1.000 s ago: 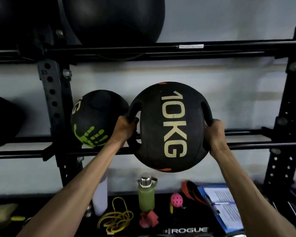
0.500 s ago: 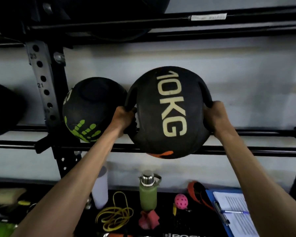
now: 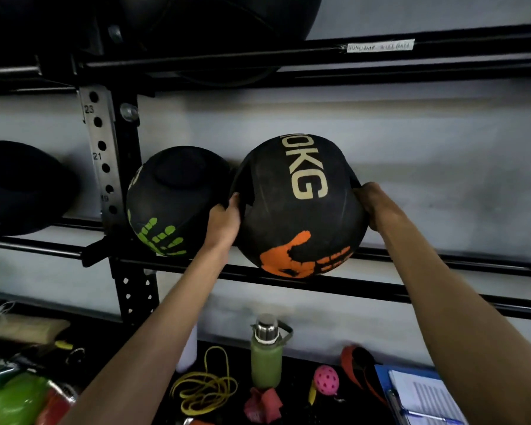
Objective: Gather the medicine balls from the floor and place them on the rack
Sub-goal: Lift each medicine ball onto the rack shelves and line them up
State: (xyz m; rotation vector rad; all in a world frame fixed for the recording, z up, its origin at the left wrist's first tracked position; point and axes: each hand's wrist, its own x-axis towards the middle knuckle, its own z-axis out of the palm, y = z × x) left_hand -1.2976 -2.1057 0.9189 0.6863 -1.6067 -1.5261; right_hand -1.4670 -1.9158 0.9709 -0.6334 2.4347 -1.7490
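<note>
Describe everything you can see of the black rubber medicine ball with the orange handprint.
The black rubber medicine ball is round, matte and scuffed, with cream 10KG lettering partly turned out of view at its top and an orange handprint low on its front. Recessed grip handles sit on both sides; the left hand and right hand grip them. Its underside appears to sit on the black rack rail, beside the green-handprint ball.

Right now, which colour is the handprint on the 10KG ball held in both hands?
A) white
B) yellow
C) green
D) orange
D: the 10KG ball, which the left hand and right hand grip by its side handles, bears an orange handprint near its bottom. The green print is on the neighbouring ball.
</note>
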